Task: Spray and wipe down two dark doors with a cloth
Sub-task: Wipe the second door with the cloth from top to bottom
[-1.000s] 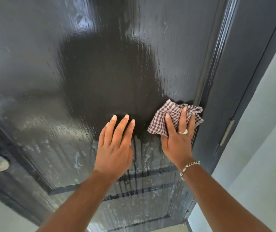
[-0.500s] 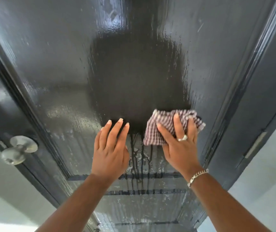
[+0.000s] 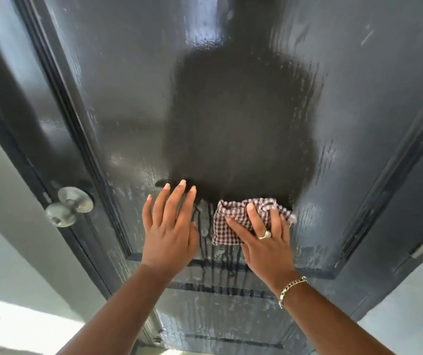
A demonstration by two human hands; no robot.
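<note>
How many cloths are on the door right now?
1: a checked cloth pressed to the door panel under the right hand, beside the left hand.

I see a glossy dark grey door (image 3: 230, 111), a cloth (image 3: 233, 221) checked maroon and white on it, and a dull silver knob (image 3: 69, 206) left of the cloth.
</note>
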